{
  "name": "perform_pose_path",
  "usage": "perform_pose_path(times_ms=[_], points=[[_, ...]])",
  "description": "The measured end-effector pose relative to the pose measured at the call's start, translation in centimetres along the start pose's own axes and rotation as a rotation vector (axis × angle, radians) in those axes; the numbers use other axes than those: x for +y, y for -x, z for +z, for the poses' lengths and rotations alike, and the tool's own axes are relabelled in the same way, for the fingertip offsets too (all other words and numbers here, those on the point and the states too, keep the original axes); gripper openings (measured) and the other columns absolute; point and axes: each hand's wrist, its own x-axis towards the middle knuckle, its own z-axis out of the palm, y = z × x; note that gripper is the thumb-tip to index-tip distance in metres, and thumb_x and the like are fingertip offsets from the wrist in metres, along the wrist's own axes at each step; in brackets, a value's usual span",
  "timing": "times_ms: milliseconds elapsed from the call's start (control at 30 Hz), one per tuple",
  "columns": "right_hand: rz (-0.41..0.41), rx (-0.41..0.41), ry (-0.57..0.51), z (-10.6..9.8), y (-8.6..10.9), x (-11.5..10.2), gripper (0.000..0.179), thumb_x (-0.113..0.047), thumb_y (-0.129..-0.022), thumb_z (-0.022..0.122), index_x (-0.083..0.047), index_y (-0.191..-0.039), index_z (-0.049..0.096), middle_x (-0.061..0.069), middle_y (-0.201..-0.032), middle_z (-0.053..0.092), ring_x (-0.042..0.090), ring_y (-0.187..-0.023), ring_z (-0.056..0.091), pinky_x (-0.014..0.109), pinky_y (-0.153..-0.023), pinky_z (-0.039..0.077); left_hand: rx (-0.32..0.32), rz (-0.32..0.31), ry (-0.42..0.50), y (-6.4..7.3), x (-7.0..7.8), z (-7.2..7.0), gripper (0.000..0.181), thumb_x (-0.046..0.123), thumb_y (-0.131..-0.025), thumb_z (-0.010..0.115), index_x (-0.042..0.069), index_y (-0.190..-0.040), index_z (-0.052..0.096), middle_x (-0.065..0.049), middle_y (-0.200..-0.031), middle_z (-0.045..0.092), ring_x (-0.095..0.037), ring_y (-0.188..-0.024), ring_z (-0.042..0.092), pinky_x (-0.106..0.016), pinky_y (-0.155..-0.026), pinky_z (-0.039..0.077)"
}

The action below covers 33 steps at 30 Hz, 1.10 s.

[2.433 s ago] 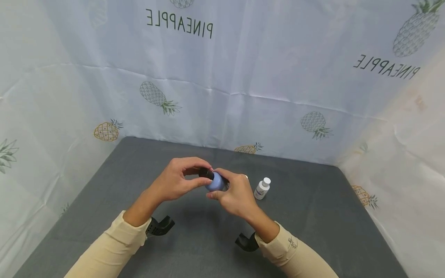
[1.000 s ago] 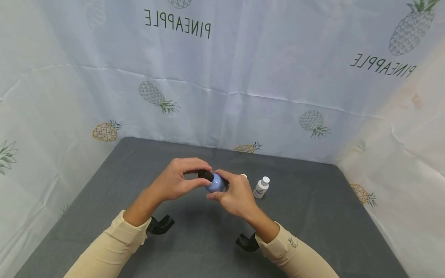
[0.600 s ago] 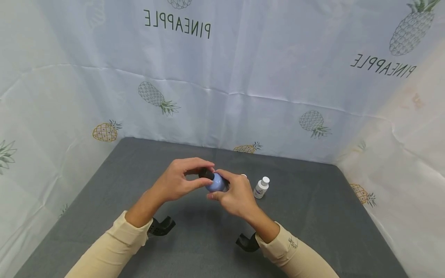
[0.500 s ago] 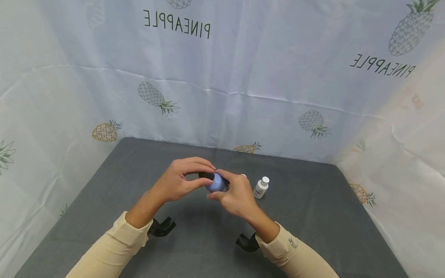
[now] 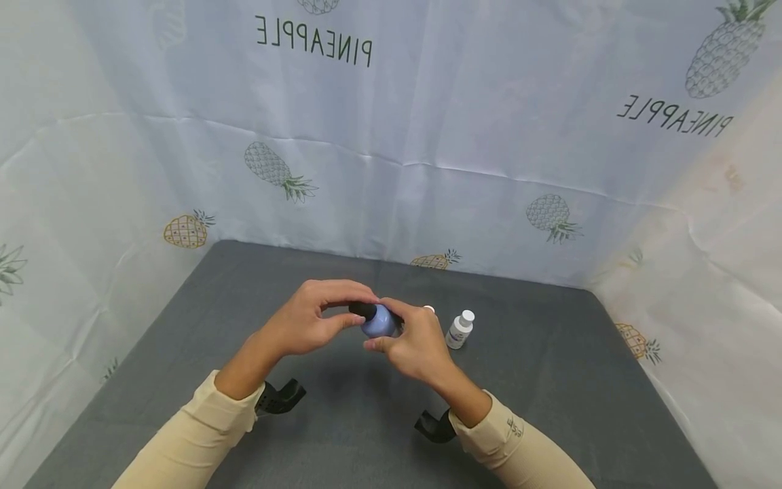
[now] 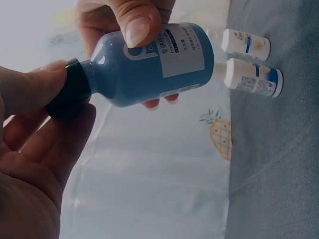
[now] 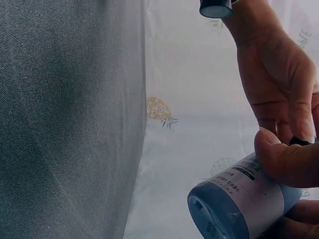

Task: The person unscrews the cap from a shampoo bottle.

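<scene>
A blue bottle (image 5: 377,322) with a white printed label is held up over the table, lying nearly on its side. My right hand (image 5: 418,343) grips its body, thumb on the near side in the head view. At the neck, my left hand (image 5: 311,319) pinches the black cap (image 6: 77,84) between thumb and fingers. The left wrist view shows the cap against the neck of the bottle (image 6: 124,82). In the right wrist view the bottle's base (image 7: 214,214) faces the camera, while the cap is mostly covered by fingers.
A small white bottle (image 5: 459,330) with a white cap stands on the grey table (image 5: 550,380), right of my right hand. A second white bottle (image 6: 246,44) stands beside it, mostly hidden by that hand in the head view. A pineapple-print curtain (image 5: 391,190) encloses the table.
My left thumb and fingers have shifted their hold around the black cap, the thumb drawing back slightly to the left. The right hand and the blue bottle stay nearly in place.
</scene>
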Motion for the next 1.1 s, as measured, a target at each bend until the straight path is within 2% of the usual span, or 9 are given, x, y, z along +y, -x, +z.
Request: perform_pose_path(times_ms=[167,433,633,700,833,933,1100], points=[[-0.009,-0.007,0.001,-0.03,-0.05,0.0,0.057,-0.02,-0.075,0.095,-0.011,-0.127,0.074,0.005,-0.108,0.08,0.016,-0.091,0.075,0.028,-0.074,0.059,0.016,0.04,-0.017,-0.08,-0.13,-0.03,0.029,-0.006,-0.087,0.079,0.002,-0.115,0.077,-0.013,-0.114,0.077,-0.02,-0.101,0.074,-0.03,-0.084,0.063],[0.001,0.005,0.005,-0.03,-0.14,-0.11,0.057,-0.02,-0.073,0.096,-0.013,-0.125,0.075,0.005,-0.106,0.08,0.016,-0.09,0.074,0.03,-0.075,0.058,0.048,0.012,-0.114,-0.29,-0.09,-0.09,0.031,0.0,-0.085,0.083,0.005,-0.115,0.079,-0.007,-0.108,0.078,-0.017,-0.095,0.073,-0.031,-0.079,0.062],[0.008,0.011,0.019,0.01,-0.23,-0.17,0.057,-0.021,-0.073,0.096,-0.013,-0.125,0.075,0.005,-0.105,0.081,0.017,-0.089,0.074,0.032,-0.075,0.058,0.051,0.02,-0.181,-0.57,0.0,0.17,0.028,0.001,-0.086,0.082,0.005,-0.113,0.078,-0.011,-0.123,0.076,-0.025,-0.112,0.074,-0.035,-0.09,0.063],[0.018,0.013,0.012,0.04,-0.21,-0.16,0.058,-0.019,-0.073,0.096,-0.011,-0.127,0.074,0.006,-0.106,0.081,0.018,-0.091,0.075,0.033,-0.076,0.059,0.049,0.032,-0.163,-0.68,0.0,0.27,0.028,0.0,-0.086,0.082,0.004,-0.114,0.078,-0.012,-0.124,0.076,-0.026,-0.114,0.074,-0.034,-0.092,0.063],[0.032,0.012,0.002,0.06,-0.16,-0.16,0.062,-0.02,-0.074,0.096,-0.009,-0.13,0.073,0.008,-0.11,0.08,0.02,-0.094,0.076,0.036,-0.078,0.06,0.048,0.068,-0.108,-0.72,-0.1,0.4,0.025,-0.005,-0.085,0.08,0.002,-0.109,0.08,-0.012,-0.113,0.078,-0.024,-0.103,0.075,-0.03,-0.086,0.063],[0.033,0.009,0.001,0.06,-0.14,-0.14,0.062,-0.02,-0.074,0.096,-0.009,-0.13,0.073,0.008,-0.111,0.08,0.019,-0.094,0.076,0.034,-0.077,0.06,0.038,0.048,-0.109,-0.59,0.07,0.31,0.023,-0.005,-0.084,0.082,0.002,-0.106,0.081,-0.012,-0.112,0.077,-0.023,-0.102,0.074,-0.03,-0.085,0.063],[0.03,0.01,-0.002,0.12,-0.14,-0.07,0.059,-0.02,-0.074,0.096,-0.01,-0.127,0.074,0.007,-0.109,0.08,0.018,-0.091,0.075,0.031,-0.075,0.059,-0.003,-0.007,-0.149,-0.24,0.53,0.1,0.032,-0.002,-0.085,0.082,0.003,-0.116,0.078,-0.011,-0.12,0.075,-0.025,-0.11,0.072,-0.033,-0.088,0.064]])
